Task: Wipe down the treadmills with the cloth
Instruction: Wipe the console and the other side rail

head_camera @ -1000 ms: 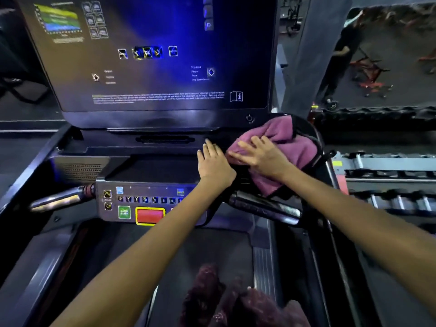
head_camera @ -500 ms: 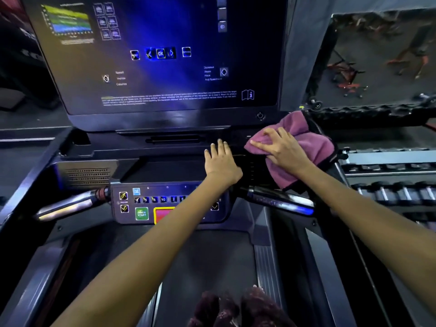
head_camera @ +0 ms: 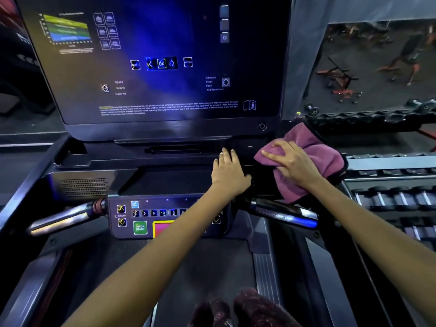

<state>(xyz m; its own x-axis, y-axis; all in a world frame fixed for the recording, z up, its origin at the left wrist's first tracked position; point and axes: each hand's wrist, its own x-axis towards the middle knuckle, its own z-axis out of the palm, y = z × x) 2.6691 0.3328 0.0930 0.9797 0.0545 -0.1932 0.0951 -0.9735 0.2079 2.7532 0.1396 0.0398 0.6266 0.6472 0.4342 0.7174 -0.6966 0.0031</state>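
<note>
Purple cloth point(head_camera: 313, 161) bunched on the right end of the treadmill console point(head_camera: 169, 178), pressed flat under the right hand point(head_camera: 292, 164), fingers spread, nothing clenched. Left hand point(head_camera: 228, 173) just beside it, palm down on the console, grip released. Button panel point(head_camera: 146, 218) below.

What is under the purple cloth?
The purple cloth lies on the treadmill console's dark right corner, pressed by the right hand. The part beneath it is covered, so it cannot be seen.
</note>
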